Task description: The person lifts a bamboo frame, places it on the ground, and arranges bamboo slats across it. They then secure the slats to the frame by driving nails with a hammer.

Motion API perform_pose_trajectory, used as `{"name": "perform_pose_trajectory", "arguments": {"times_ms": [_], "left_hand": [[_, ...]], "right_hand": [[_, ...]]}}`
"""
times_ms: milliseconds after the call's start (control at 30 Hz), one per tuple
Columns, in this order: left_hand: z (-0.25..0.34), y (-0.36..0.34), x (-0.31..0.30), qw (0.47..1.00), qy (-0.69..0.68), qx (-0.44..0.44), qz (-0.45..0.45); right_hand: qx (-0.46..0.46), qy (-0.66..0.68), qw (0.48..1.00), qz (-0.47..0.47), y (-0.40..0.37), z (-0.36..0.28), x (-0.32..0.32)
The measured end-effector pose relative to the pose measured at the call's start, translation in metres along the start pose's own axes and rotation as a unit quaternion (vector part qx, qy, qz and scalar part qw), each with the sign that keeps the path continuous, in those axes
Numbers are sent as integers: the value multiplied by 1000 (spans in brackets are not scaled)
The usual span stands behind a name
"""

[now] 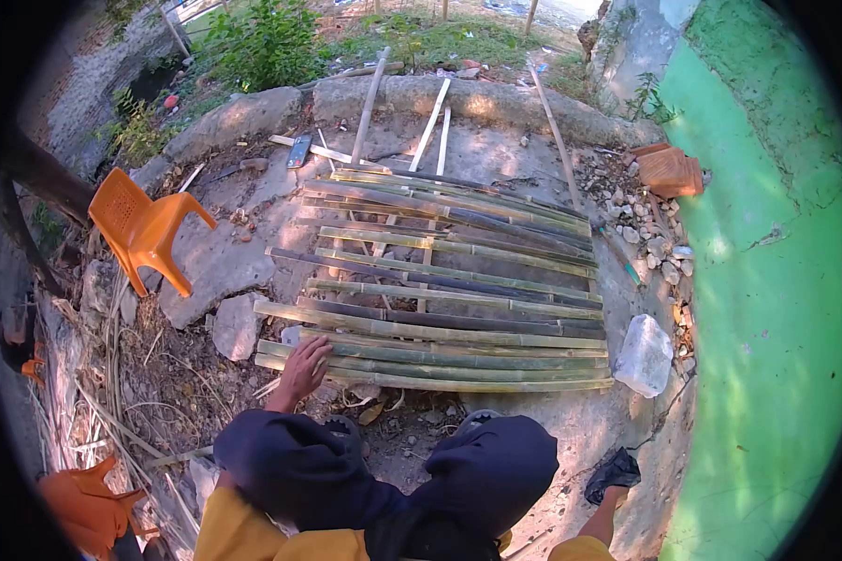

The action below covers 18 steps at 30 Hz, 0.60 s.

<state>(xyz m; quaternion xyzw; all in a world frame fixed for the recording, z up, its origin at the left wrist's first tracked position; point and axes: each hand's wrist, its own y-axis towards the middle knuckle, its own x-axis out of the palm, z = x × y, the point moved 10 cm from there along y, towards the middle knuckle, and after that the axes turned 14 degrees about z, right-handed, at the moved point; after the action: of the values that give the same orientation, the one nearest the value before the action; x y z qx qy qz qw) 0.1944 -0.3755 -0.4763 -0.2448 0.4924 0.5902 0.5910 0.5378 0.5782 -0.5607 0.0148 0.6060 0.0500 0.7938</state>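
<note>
Several bamboo strips (440, 354) lie side by side across thinner crosswise pieces on the ground in front of me. My left hand (305, 366) rests at the left part of the nearest strips, its fingers slightly apart on top of them and not wrapped round any. Low at the right, away from the strips, is my right hand (616, 493). Black crumpled material (612, 473), like a thin bag or cloth, covers its fingers, so their pose is hidden.
An orange chair (140, 224) stands at the left. Pale stone block (644, 355), rubble and terracotta pieces (669, 170) line the right, beside a green wall (767, 309). A low stone edge (421, 98) runs behind. Another orange chair (89, 500) shows lower left.
</note>
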Motion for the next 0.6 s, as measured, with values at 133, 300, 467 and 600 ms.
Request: {"name": "perform_pose_trajectory", "arguments": {"times_ms": [133,300,467,600], "left_hand": [[0,4,-30,997,-6,-46,67],[-16,-3,-31,994,11,-84,68],[-25,3,-24,993,-3,-96,64],[-26,11,-29,993,-2,-88,84]], "right_hand": [[32,31,999,25,-7,-6,-7],[66,55,995,51,-13,-11,-16],[94,89,989,68,-17,-9,-14],[120,128,981,78,-17,1,-11]]}}
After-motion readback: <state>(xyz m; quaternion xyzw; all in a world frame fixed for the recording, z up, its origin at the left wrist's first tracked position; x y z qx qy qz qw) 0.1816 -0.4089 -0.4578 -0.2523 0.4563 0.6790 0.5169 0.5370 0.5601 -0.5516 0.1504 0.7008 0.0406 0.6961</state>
